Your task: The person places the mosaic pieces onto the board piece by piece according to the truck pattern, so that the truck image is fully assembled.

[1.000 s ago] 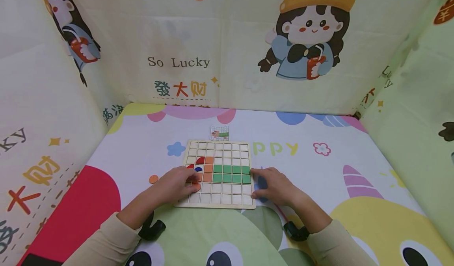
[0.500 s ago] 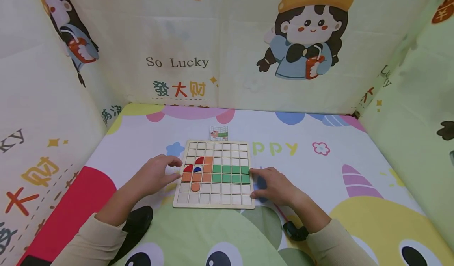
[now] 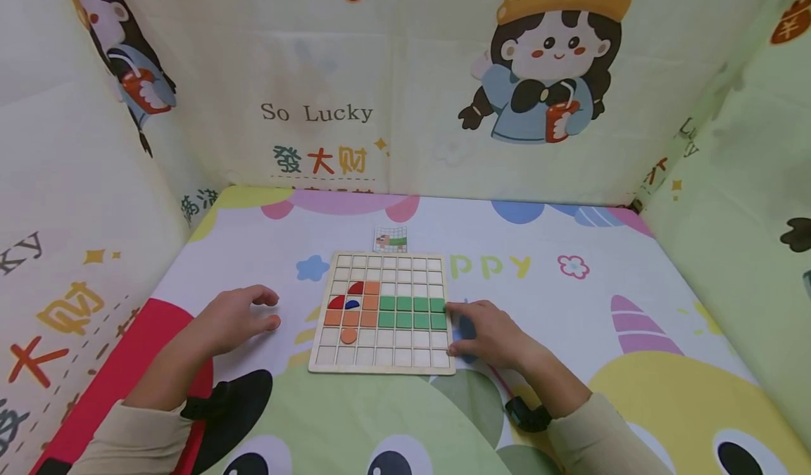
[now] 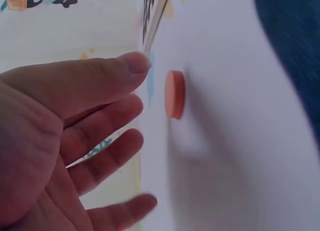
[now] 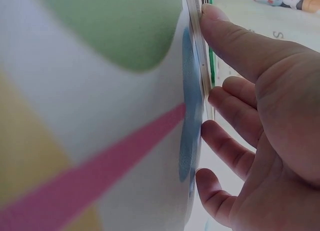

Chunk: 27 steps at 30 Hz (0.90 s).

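My left hand [image 3: 234, 317] is over the table left of the wooden grid board [image 3: 405, 357], fingers spread with nothing between them. Close to its fingertips, an orange disc [image 4: 174, 94] lies on the cloth, apart from the thumb in the left wrist view. On the board are green squares [image 3: 404, 312], orange squares [image 3: 350, 317], red quarter-round pieces [image 3: 337, 302], a blue half-round piece [image 3: 352, 305] and another orange disc [image 3: 348, 336]. My right hand [image 3: 491, 334] rests at the board's right edge, thumb and fingertips against it.
Behind the board lies a small picture card [image 3: 390, 239] with a coloured grid pattern. A printed cloth [image 3: 538, 250] covers the table. Patterned fabric walls [image 3: 418, 95] rise at the back and both sides.
My left hand has moved from the orange disc on the board leftward, off the board, to the loose orange disc. That piece stays on the board. My right hand has stayed at the edge.
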### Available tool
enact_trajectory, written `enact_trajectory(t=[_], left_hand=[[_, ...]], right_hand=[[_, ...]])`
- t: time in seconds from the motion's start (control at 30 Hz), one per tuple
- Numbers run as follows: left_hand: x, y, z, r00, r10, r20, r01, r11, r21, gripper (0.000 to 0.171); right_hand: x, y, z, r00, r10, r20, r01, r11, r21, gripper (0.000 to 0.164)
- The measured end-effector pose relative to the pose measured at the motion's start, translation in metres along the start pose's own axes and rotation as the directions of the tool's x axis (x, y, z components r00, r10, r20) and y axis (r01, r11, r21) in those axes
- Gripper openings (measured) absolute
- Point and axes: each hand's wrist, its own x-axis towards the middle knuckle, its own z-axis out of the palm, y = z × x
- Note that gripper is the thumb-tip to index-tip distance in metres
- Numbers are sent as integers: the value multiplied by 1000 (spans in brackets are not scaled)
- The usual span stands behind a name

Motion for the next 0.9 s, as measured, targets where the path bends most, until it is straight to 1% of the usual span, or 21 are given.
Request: enact_trajectory(t=[0.13,0.23,0.5,0.6,0.9], left_hand=[[0,-4,3,1000,-16,17,15,1000,5,60],[0,-6,5,1000,-4,19,4,1000,-1,62],[0,-6,9,999,30,10,-30,999,22,56],[-1,-5,10,1000,28,2,-28,999,29,58],[-1,-6,11,1000,22,-1,-22,1000,7,58]], right_hand=[[-1,0,0,1000,-4,-2,4,1000,2,71],[-2,1,0,1000,-6,-4,6,1000,0,70],[-3,0,2,1000,2,3,-2,1000,18,71],[-2,-1,2,1000,7,3,-7,1000,15,71],[-2,-1,-1,1000,3,0,-3,1000,8,71]])
